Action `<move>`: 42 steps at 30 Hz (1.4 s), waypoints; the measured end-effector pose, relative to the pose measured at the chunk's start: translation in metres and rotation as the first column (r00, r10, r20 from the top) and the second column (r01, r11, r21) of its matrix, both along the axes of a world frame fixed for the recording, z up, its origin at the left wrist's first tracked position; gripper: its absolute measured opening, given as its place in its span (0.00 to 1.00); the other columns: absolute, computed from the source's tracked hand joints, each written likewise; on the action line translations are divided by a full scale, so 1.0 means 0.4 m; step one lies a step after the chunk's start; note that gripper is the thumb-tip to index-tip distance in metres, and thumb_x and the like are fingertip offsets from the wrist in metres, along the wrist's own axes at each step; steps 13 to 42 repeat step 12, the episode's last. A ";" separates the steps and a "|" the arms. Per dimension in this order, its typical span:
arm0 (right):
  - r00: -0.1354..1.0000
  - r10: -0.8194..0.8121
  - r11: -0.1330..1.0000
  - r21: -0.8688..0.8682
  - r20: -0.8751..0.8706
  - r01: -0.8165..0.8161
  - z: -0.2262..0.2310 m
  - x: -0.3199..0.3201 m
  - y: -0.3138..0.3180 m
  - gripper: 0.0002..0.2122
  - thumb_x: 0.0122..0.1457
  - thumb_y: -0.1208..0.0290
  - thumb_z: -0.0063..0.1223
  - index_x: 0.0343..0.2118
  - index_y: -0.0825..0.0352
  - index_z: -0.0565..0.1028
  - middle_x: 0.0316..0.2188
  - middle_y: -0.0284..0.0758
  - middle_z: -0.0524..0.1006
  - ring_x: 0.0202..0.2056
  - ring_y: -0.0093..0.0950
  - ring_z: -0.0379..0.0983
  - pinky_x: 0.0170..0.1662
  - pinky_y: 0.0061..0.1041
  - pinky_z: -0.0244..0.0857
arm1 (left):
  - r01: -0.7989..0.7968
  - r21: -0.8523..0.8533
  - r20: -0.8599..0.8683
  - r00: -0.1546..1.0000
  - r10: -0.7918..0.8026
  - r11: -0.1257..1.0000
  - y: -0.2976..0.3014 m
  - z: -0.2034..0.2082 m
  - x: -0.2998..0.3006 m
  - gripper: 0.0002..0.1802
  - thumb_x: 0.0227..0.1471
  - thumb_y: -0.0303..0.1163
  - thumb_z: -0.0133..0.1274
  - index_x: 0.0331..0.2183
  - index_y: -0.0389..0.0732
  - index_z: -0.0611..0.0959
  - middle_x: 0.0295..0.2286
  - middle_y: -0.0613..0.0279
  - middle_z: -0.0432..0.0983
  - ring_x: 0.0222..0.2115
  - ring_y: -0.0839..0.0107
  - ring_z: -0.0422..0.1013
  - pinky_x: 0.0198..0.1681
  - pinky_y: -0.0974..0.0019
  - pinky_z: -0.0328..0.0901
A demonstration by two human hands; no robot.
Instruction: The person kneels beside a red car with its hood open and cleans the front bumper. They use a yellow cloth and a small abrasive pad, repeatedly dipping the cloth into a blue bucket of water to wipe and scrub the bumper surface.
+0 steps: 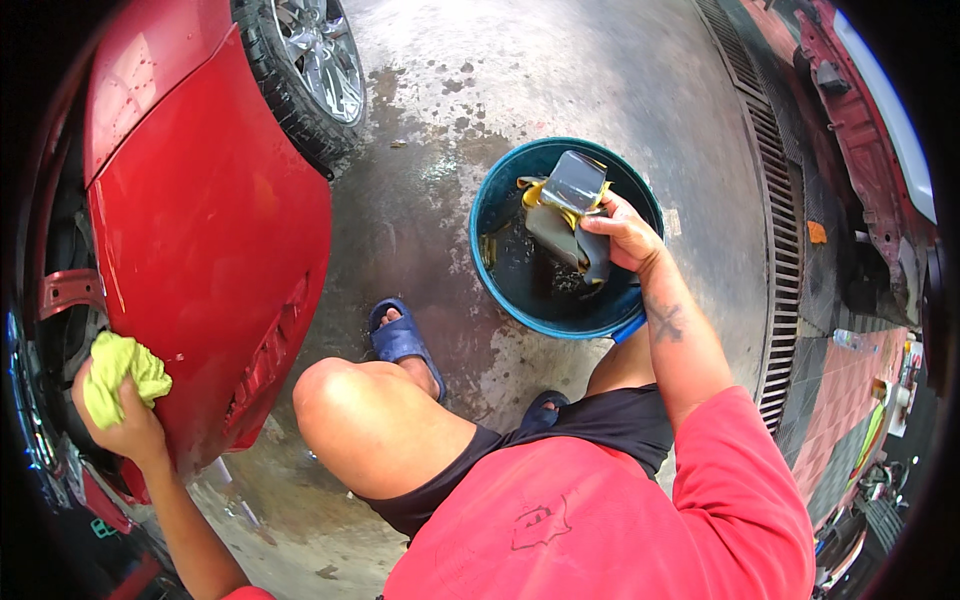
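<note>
My left hand (pixel 130 428) is closed round a crumpled yellow-green cloth (pixel 125 378), by the edge of the red car bumper (pixel 210 230). Thin scratch-like lines and small marks show on the red paint. Over a round teal bucket (pixel 478 215), my right hand (pixel 628 235) pinches wet sandpaper sheets (pixel 577 182), dark grey with yellowish backs. Some curled pieces hang below the fingers inside the rim. Dark water fills the bottom of the bucket, and how much lies under it is hidden.
A car wheel (pixel 315 70) stands beyond the bumper. Water patches darken the concrete floor (pixel 430 230). A drain grate (pixel 780 220) runs along the right, with a removed red car panel (pixel 870 150) past it. My sandalled foot (pixel 405 345) rests between bumper and bucket.
</note>
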State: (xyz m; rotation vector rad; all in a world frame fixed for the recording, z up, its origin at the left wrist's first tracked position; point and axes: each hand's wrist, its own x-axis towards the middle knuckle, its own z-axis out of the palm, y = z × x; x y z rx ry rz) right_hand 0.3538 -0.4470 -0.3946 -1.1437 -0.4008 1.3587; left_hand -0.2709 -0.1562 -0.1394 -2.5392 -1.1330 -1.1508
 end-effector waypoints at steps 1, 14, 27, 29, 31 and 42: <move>0.997 -0.073 0.997 -0.016 0.024 0.074 -0.012 0.001 -0.002 0.28 0.57 0.77 0.68 0.61 0.66 0.72 0.52 0.34 0.80 0.51 0.25 0.78 0.59 0.31 0.72 | 0.136 0.068 0.009 0.991 -0.137 0.988 -0.015 0.003 0.023 0.26 0.55 0.28 0.61 0.54 0.28 0.77 0.48 0.47 0.78 0.48 0.54 0.75 0.58 0.54 0.67; 0.925 -0.308 0.951 0.051 0.224 0.305 -0.075 0.030 -0.013 0.22 0.56 0.78 0.60 0.56 0.68 0.78 0.49 0.37 0.83 0.49 0.27 0.78 0.57 0.27 0.68 | 0.581 -0.264 0.153 0.813 -0.561 0.770 -0.199 -0.018 0.667 0.26 0.49 0.30 0.67 0.50 0.33 0.81 0.47 0.50 0.79 0.50 0.57 0.76 0.56 0.56 0.70; 0.925 -0.308 0.951 0.051 0.224 0.305 -0.075 0.030 -0.013 0.22 0.56 0.78 0.60 0.56 0.68 0.78 0.49 0.37 0.83 0.49 0.27 0.78 0.57 0.27 0.68 | 0.581 -0.264 0.153 0.813 -0.561 0.770 -0.199 -0.018 0.667 0.26 0.49 0.30 0.67 0.50 0.33 0.81 0.47 0.50 0.79 0.50 0.57 0.76 0.56 0.56 0.70; 0.925 -0.308 0.951 0.051 0.224 0.305 -0.075 0.030 -0.013 0.22 0.56 0.78 0.60 0.56 0.68 0.78 0.49 0.37 0.83 0.49 0.27 0.78 0.57 0.27 0.68 | 0.581 -0.264 0.153 0.813 -0.561 0.770 -0.199 -0.018 0.667 0.26 0.49 0.30 0.67 0.50 0.33 0.81 0.47 0.50 0.79 0.50 0.57 0.76 0.56 0.56 0.70; 0.925 -0.308 0.951 0.051 0.224 0.305 -0.075 0.030 -0.013 0.22 0.56 0.78 0.60 0.56 0.68 0.78 0.49 0.37 0.83 0.49 0.27 0.78 0.57 0.27 0.68 | 0.581 -0.264 0.153 0.813 -0.561 0.770 -0.199 -0.018 0.667 0.26 0.49 0.30 0.67 0.50 0.33 0.81 0.47 0.50 0.79 0.50 0.57 0.76 0.56 0.56 0.70; 0.925 -0.308 0.951 0.051 0.224 0.305 -0.075 0.030 -0.013 0.22 0.56 0.78 0.60 0.56 0.68 0.78 0.49 0.37 0.83 0.49 0.27 0.78 0.57 0.27 0.68 | 0.581 -0.264 0.153 0.813 -0.561 0.770 -0.199 -0.018 0.667 0.26 0.49 0.30 0.67 0.50 0.33 0.81 0.47 0.50 0.79 0.50 0.57 0.76 0.56 0.56 0.70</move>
